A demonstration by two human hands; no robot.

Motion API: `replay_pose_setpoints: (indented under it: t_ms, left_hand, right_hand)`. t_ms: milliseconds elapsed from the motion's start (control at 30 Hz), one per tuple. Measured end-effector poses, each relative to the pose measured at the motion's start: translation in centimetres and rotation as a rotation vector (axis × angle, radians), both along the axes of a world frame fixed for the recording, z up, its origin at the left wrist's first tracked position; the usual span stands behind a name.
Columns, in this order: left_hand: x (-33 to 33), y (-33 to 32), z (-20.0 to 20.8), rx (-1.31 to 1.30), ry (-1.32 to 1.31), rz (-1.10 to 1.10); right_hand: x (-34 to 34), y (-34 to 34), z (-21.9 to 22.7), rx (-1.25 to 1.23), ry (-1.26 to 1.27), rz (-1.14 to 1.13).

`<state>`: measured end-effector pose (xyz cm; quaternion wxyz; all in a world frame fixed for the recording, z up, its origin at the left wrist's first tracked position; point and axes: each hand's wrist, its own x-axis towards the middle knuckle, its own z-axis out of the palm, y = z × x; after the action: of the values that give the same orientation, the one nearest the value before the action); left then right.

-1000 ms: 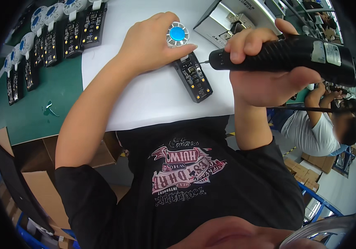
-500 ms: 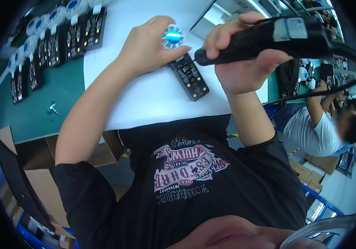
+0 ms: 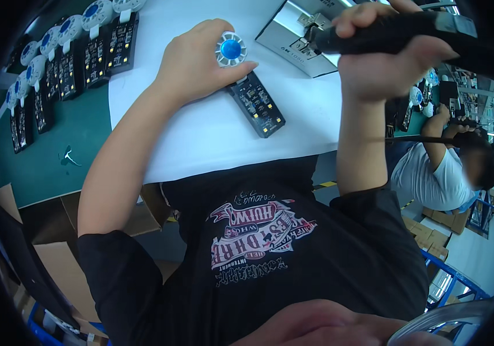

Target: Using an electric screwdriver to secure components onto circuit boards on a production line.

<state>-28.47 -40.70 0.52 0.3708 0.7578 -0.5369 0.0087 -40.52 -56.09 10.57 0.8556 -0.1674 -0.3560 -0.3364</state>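
Observation:
My left hand (image 3: 192,64) is closed round a white finned disc with a blue centre (image 3: 231,49), fingers behind it and thumb along its lower edge. Below that thumb, a black circuit board module (image 3: 258,106) with small yellow parts lies slanted on the white sheet; the disc seems to be joined to its upper end. Raised at the right, my right hand (image 3: 374,72) grips a black corded electric screwdriver (image 3: 400,33). The tool's front end is at the mechanism on a grey metal box (image 3: 287,49), where its tip cannot be made out.
Several similar modules with white-and-blue discs (image 3: 94,57) line the green mat (image 3: 57,164) at the left. A white scrap (image 3: 69,155) lies there too. Open cardboard boxes (image 3: 62,271) stand below the table edge. Another person (image 3: 437,167) sits at the right.
My right hand has carried the screwdriver away from the module, rightward and up to the metal box. My left hand and the disc have shifted slightly left.

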Motion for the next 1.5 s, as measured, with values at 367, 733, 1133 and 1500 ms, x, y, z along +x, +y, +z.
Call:
replay_pose_setpoints:
  t_ms: [367, 733, 1133, 1500]
  left_hand:
    - [-0.6, -0.5, 0.7, -0.049, -0.015, -0.006]
    - [-0.8, -0.3, 3.5, -0.011, 0.069, -0.005]
    - [-0.2, -0.7, 1.0, -0.006, -0.018, 0.060]
    - [1.3, -0.5, 0.2, -0.034, -0.032, 0.164]
  right_hand:
    - [-4.1, 1.2, -2.6, -0.776, 0.383, -0.347]
    - [-2.6, 1.5, -3.2, -0.845, 0.339, -0.309]
    - [-5.3, -6.6, 2.1, -0.930, 0.279, -0.790]
    - [-6.3, -3.1, -0.4, -0.752, 0.367, -0.519]
